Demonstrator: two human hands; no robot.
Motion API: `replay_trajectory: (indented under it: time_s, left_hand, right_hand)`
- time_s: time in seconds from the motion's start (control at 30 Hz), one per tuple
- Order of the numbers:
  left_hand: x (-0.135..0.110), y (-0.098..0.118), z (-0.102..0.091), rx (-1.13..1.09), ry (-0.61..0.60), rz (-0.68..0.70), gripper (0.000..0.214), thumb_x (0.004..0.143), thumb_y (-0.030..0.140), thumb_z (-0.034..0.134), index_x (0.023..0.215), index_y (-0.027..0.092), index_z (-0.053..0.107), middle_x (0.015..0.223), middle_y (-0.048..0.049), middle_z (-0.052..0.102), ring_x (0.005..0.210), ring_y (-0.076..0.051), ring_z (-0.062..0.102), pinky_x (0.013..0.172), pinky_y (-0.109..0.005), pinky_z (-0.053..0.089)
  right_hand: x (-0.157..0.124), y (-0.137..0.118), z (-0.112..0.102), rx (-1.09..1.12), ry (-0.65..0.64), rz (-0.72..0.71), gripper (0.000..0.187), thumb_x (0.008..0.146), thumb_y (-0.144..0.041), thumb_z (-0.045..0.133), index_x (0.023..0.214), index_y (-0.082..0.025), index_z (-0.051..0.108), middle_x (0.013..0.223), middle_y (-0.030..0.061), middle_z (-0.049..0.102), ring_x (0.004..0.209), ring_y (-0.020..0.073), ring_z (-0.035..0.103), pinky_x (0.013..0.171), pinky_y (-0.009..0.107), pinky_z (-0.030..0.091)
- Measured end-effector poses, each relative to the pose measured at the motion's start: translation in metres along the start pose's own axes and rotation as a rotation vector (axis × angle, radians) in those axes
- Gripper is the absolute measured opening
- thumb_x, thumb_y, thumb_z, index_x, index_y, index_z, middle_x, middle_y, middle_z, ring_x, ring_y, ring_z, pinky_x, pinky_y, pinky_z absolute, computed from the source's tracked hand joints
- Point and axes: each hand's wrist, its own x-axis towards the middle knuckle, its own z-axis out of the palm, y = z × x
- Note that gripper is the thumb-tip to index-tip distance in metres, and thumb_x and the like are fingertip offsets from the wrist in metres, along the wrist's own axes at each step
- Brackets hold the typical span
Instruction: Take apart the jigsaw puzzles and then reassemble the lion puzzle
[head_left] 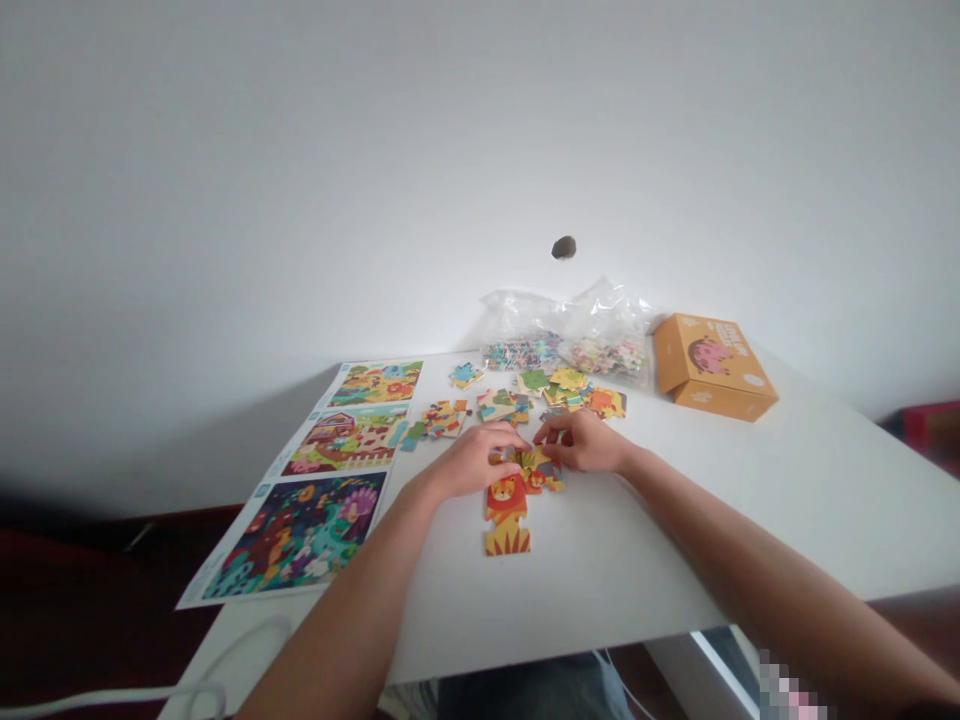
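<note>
A partly joined lion puzzle (508, 535) lies on the white table, with a lion's face above a yellow piece with dark red leaf shapes. My left hand (480, 458) is curled at the puzzle's upper left, thumb and fingers closed round a puzzle piece that is mostly hidden. From the other side, my right hand (589, 441) pinches the upper right edge of the joined pieces (537, 481), which show a small lion. Just beyond both hands lie loose puzzle pieces (499, 404), some overlapping. Another group of puzzle pieces (445, 418) sits to the left.
Three printed pictures on a sheet (296, 535) run along the table's left side. Clear plastic bags (529, 352) of puzzle pieces lie by the wall, with an orange box (716, 365) to their right. A white cable (112, 694) crosses the lower left.
</note>
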Motion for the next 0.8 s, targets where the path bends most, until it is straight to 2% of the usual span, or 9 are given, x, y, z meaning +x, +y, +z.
replay_trajectory:
  time_s: [0.2, 0.3, 0.4, 0.5, 0.57, 0.67, 0.73, 0.8]
  left_hand:
    - [0.0, -0.003, 0.005, 0.011, 0.138, -0.017, 0.026, 0.08, 0.019, 0.071, 0.106, 0.02, 0.073, 0.104, -0.006, 0.071, 0.099, -0.019, 0.065, 0.09, -0.032, 0.05]
    - [0.0, -0.005, 0.006, 0.023, 0.182, 0.011, 0.024, 0.081, 0.02, 0.07, 0.105, 0.02, 0.073, 0.104, -0.0057, 0.071, 0.1, -0.019, 0.065, 0.093, -0.032, 0.049]
    - [-0.001, -0.006, 0.006, 0.026, 0.203, 0.042, 0.024, 0.083, 0.02, 0.067, 0.106, 0.02, 0.073, 0.105, -0.0056, 0.071, 0.101, -0.018, 0.065, 0.093, -0.031, 0.05]
    - [-0.001, -0.006, 0.007, 0.022, 0.215, 0.052, 0.024, 0.083, 0.02, 0.066, 0.107, 0.02, 0.073, 0.105, -0.0061, 0.071, 0.1, -0.018, 0.065, 0.093, -0.031, 0.05]
    - [-0.001, -0.005, 0.009, 0.018, 0.214, 0.046, 0.024, 0.083, 0.022, 0.067, 0.106, 0.02, 0.073, 0.105, -0.0061, 0.071, 0.1, -0.018, 0.064, 0.092, -0.031, 0.05]
    - [-0.002, -0.004, 0.008, 0.008, 0.208, 0.003, 0.025, 0.084, 0.023, 0.066, 0.109, 0.02, 0.071, 0.104, -0.0053, 0.07, 0.093, -0.017, 0.064, 0.087, -0.03, 0.051]
    - [-0.004, -0.005, 0.005, 0.012, 0.2, -0.043, 0.037, 0.084, 0.023, 0.066, 0.12, 0.021, 0.066, 0.105, -0.0049, 0.07, 0.091, -0.017, 0.063, 0.085, -0.031, 0.052]
    - [-0.007, -0.008, 0.0, 0.037, 0.162, -0.058, 0.052, 0.081, 0.026, 0.07, 0.132, 0.024, 0.058, 0.114, -0.0058, 0.067, 0.1, -0.019, 0.062, 0.088, -0.033, 0.052]
  right_hand:
    - [0.001, 0.001, 0.005, 0.355, 0.008, 0.102, 0.025, 0.081, -0.035, 0.063, 0.098, -0.016, 0.063, 0.06, -0.0028, 0.061, 0.046, 0.0131, 0.059, 0.044, 0.024, 0.049]
    - [0.0, -0.001, 0.005, 0.383, 0.027, 0.126, 0.033, 0.081, -0.042, 0.064, 0.1, -0.015, 0.061, 0.062, -0.0021, 0.06, 0.048, 0.0139, 0.059, 0.045, 0.026, 0.049]
    - [-0.005, -0.008, 0.002, 0.201, 0.038, 0.059, 0.043, 0.077, -0.045, 0.069, 0.108, -0.015, 0.062, 0.073, 0.0009, 0.062, 0.055, 0.0133, 0.059, 0.05, 0.026, 0.048]
    - [-0.014, -0.018, 0.001, -0.123, 0.054, -0.101, 0.059, 0.069, -0.042, 0.079, 0.118, -0.015, 0.062, 0.089, 0.0054, 0.065, 0.067, 0.0145, 0.059, 0.06, 0.027, 0.047]
    - [-0.019, -0.023, 0.001, -0.284, 0.06, -0.176, 0.06, 0.07, -0.04, 0.077, 0.122, -0.014, 0.06, 0.094, 0.0078, 0.065, 0.072, 0.0159, 0.058, 0.065, 0.029, 0.047]
    - [-0.023, -0.027, 0.0, -0.398, 0.084, -0.202, 0.058, 0.075, -0.039, 0.072, 0.126, -0.014, 0.058, 0.097, 0.0092, 0.066, 0.076, 0.0176, 0.059, 0.07, 0.031, 0.047]
    - [-0.024, -0.028, -0.002, -0.436, 0.106, -0.191, 0.059, 0.076, -0.04, 0.072, 0.127, -0.014, 0.057, 0.1, 0.0097, 0.066, 0.08, 0.0194, 0.06, 0.074, 0.033, 0.048]
    - [-0.024, -0.026, -0.005, -0.463, 0.117, -0.174, 0.06, 0.074, -0.042, 0.073, 0.125, -0.014, 0.058, 0.102, 0.0105, 0.066, 0.085, 0.0216, 0.061, 0.078, 0.035, 0.049]
